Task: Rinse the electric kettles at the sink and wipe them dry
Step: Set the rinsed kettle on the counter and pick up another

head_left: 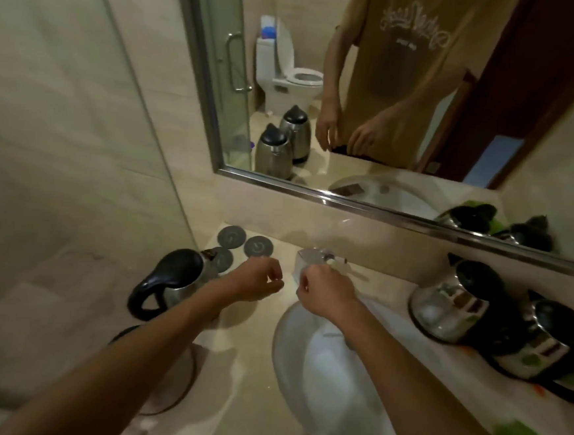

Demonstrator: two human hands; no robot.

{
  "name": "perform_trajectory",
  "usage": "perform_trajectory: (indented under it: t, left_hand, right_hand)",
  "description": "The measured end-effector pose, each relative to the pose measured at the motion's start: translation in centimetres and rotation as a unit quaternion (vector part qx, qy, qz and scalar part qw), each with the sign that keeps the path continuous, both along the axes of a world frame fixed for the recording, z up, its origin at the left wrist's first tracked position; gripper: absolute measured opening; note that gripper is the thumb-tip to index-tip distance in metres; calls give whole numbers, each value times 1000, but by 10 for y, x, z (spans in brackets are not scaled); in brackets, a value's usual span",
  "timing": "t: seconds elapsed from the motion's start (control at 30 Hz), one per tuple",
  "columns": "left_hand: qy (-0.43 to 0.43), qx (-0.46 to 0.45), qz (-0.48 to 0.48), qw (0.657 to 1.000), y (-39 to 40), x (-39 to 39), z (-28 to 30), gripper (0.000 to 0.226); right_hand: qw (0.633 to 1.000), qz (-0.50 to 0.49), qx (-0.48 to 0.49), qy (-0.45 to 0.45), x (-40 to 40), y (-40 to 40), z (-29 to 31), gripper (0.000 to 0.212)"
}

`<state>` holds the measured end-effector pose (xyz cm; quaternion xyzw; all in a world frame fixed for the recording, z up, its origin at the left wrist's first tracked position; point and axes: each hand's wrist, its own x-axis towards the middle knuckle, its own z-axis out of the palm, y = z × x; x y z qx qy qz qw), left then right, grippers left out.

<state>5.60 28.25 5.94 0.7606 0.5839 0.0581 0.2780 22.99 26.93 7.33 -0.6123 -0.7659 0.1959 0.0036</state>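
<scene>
- Left hand [259, 280] hovers over the beige stone desk [249, 369], grip loosely curled, holding nothing.
- Right hand [324, 290] likewise, beside the chrome tap [313, 259].
- Steel kettle with black handle [170, 282] at nine o'clock of the white oval sink [303, 338]; two kettles [450, 309] at three o'clock.

- The bare left hand [260, 278] is reaching forward, its fingers loosely curled, holding nothing.
- The bare right hand [324, 290] is hovering beside it, likewise loosely curled.
</scene>
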Motion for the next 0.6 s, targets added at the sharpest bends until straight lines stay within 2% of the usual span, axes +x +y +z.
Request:
perform_trajectory:
  t: [0.13, 0.23, 0.33, 0.47, 0.6]
  left_hand:
    - [16, 25, 39, 999, -10, -77, 1, 21]
    - [73, 54, 107, 990, -21, -132, -5, 36]
    - [94, 34, 180, 979, -31, -170, -12, 49]
    - [58, -32, 241, 968, -35, -196, -28, 47]
    - [15, 1, 235, 972, -30, -198, -40, 37]
  right_hand:
    - [999, 34, -25, 11, -75, -11, 1, 18]
    - [995, 36, -65, 63, -127, -20, -4, 19]
    - [987, 19, -106, 123, -170, -29, -14, 15]
    - [973, -36, -133, 187, -211, -36, -32, 23]
    - [964, -74, -150, 209, -227, -34, -44, 16]
